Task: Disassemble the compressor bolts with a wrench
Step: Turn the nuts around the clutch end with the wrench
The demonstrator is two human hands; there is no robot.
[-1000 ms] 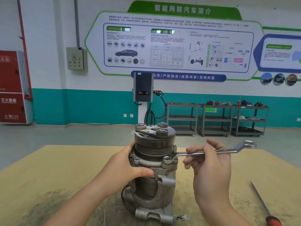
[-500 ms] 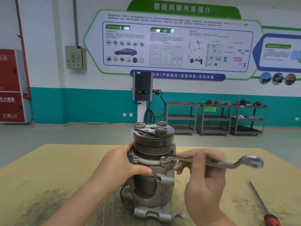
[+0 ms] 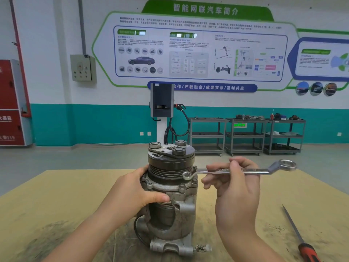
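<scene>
A grey metal compressor [image 3: 170,188] stands upright in the middle of the wooden table, its grooved pulley and clutch plate on top. My left hand [image 3: 132,191] grips its housing from the left, thumb across the front. My right hand [image 3: 232,182] holds a silver double ring wrench [image 3: 251,170] by the middle of its shaft. The wrench lies about level; its left ring end sits just above a flange bolt [image 3: 194,180] on the compressor's right side. Several more bolts [image 3: 182,186] stand along the flange rim.
A red-handled screwdriver [image 3: 300,237] lies on the table [image 3: 56,195] at the right. A small metal fitting [image 3: 202,248] sits at the compressor's foot. Behind the table are open floor, a wall charger and grey shelf carts [image 3: 245,135].
My right hand swung the wrench's far end down and toward me, then lifted it back up to level. Its ring end now sits slightly above the flange bolt. My left hand stayed put.
</scene>
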